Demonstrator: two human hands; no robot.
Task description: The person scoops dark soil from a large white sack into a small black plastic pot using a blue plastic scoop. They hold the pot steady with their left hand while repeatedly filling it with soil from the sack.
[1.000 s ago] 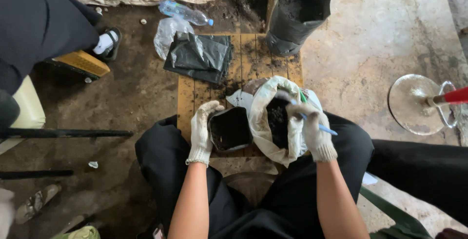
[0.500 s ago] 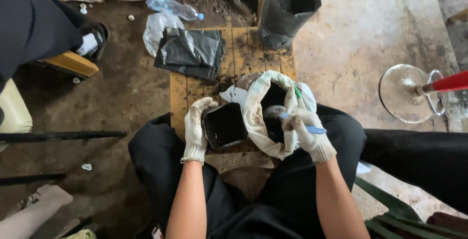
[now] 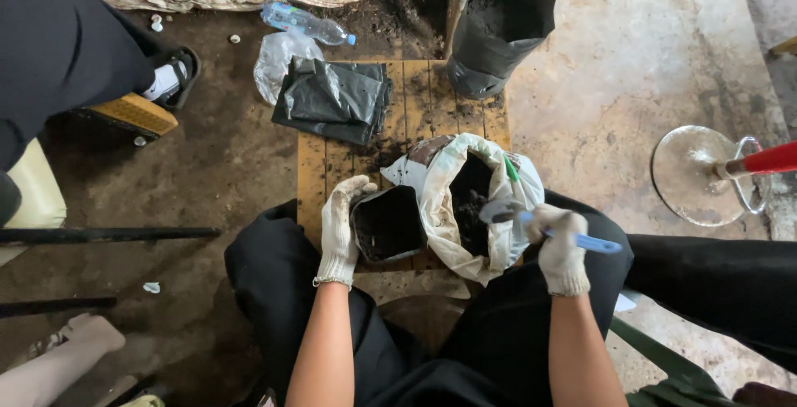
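My left hand [image 3: 339, 228], in a dirty white glove, grips the left rim of a small black plastic pot [image 3: 388, 224] resting on a wooden slat board [image 3: 312, 176]. My right hand [image 3: 559, 251], also gloved, holds a blue-handled scoop [image 3: 531, 218] whose metal blade sits at the mouth of a white sack of dark soil [image 3: 465, 203]. The sack stands open just right of the pot, touching it.
A stack of black plastic bags [image 3: 332, 100], a clear bag [image 3: 284, 58] and a plastic bottle [image 3: 303, 23] lie beyond the board. A large black grow bag [image 3: 502, 29] stands at top. Another person's leg and sandal [image 3: 170, 75] are at left; a fan base [image 3: 697, 176] at right.
My right hand has drawn the scoop back toward the sack's right edge. The left hand still holds the pot; the view has shifted slightly.
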